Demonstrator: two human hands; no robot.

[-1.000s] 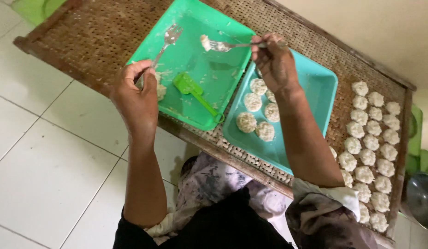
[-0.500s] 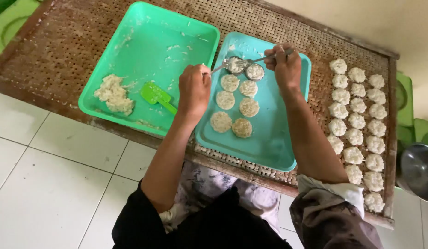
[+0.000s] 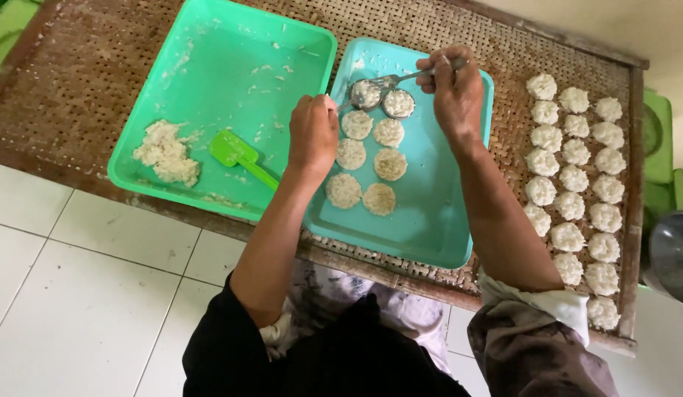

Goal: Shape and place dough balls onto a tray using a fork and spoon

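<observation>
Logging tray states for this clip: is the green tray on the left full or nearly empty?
Nearly empty. The green tray holds only one lump of rice mix near its left corner, a green scraper and scattered crumbs; most of its floor is bare.

No packages, labels, signs or screens show anywhere in this view, neither near the hands nor farther from them.
</observation>
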